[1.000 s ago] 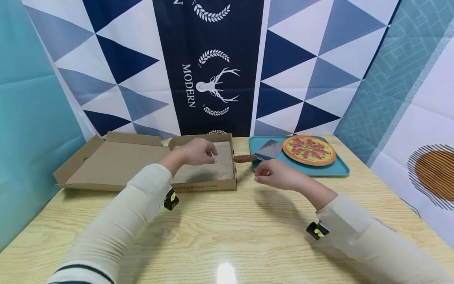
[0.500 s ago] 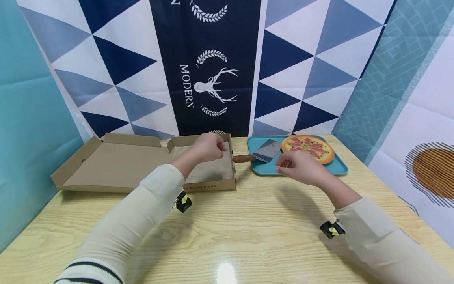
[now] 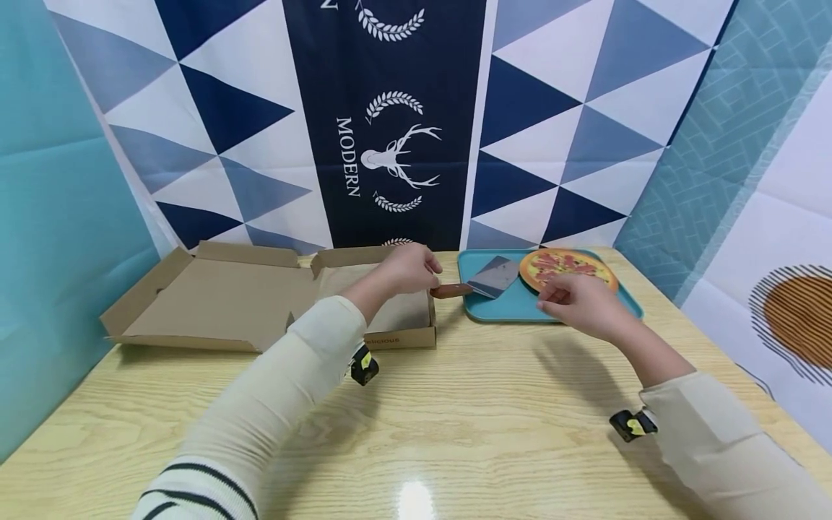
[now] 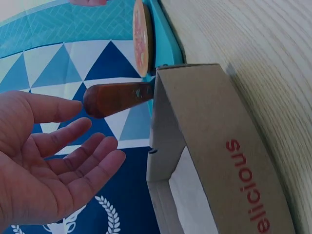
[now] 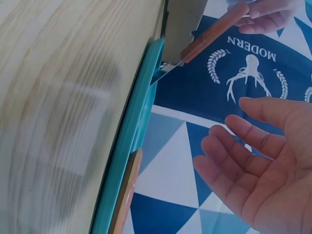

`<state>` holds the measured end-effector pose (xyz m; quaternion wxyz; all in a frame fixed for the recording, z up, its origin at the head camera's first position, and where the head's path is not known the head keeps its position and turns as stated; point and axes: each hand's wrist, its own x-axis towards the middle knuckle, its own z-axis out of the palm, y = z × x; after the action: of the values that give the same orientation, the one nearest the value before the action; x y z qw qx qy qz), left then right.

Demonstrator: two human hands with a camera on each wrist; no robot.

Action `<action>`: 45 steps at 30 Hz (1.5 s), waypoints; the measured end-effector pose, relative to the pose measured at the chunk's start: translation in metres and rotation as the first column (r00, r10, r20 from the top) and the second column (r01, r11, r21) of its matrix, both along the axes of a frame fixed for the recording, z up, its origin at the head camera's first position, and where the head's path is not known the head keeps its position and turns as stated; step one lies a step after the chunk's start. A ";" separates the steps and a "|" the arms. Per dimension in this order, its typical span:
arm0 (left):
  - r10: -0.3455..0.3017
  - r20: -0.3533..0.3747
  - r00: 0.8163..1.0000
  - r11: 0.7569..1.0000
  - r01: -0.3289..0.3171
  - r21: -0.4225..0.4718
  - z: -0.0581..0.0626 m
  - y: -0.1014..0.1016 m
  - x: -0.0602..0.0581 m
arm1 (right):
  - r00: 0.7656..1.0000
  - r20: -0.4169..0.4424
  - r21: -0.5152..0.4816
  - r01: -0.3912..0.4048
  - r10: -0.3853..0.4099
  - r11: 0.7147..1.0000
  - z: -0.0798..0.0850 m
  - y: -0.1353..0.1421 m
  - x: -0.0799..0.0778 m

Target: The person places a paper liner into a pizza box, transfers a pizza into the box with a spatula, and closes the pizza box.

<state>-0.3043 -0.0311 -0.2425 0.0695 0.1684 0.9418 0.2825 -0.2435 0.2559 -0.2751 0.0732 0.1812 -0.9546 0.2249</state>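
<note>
My left hand (image 3: pixel 408 271) hovers above the right side of the pizza box (image 3: pixel 399 338). Its thumb and fingers are apart and bent loosely, right at the end of the brown wooden handle (image 4: pixel 117 97) of a spatula. The spatula's flat metal blade (image 3: pixel 495 276) lies on the blue tray (image 3: pixel 500 310), and its handle juts out over the box's side wall. On the tray's right half sits a round pizza (image 3: pixel 542 264), partly covered in the head view by my right hand (image 3: pixel 585 303). That hand hangs over the tray's front edge, fingers loosely curved, holding nothing.
The box's lid (image 3: pixel 221 300) lies folded open to the left, and pale paper (image 3: pixel 331 282) lines its base. A wood-grain table (image 3: pixel 416 419) carries everything. Behind it hangs a patterned cloth (image 3: pixel 396 108), with a teal cloth (image 3: pixel 65 217) at the left.
My left hand has moved right, from over the box's middle to the spatula's handle end. My right hand has moved right, from near the handle to in front of the pizza.
</note>
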 end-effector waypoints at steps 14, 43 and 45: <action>-0.163 -0.006 0.987 0.958 0.157 -0.238 -0.003 0.021 -0.008 | 0.999 -0.023 0.035 0.024 -0.023 0.999 -0.004 0.016 -0.003; -0.137 0.136 0.981 0.809 0.190 -0.556 -0.003 0.063 -0.026 | 0.996 -0.010 0.118 0.086 -0.086 0.989 -0.006 0.043 -0.015; -0.135 0.117 0.984 0.807 0.178 -0.563 -0.003 0.064 -0.025 | 0.995 -0.005 0.116 0.099 -0.099 0.988 -0.007 0.045 -0.016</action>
<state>-0.3294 0.0328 -0.2460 0.1735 0.2064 0.9629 -0.0135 -0.2595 0.3013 -0.2820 0.0733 0.1374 -0.9739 0.1651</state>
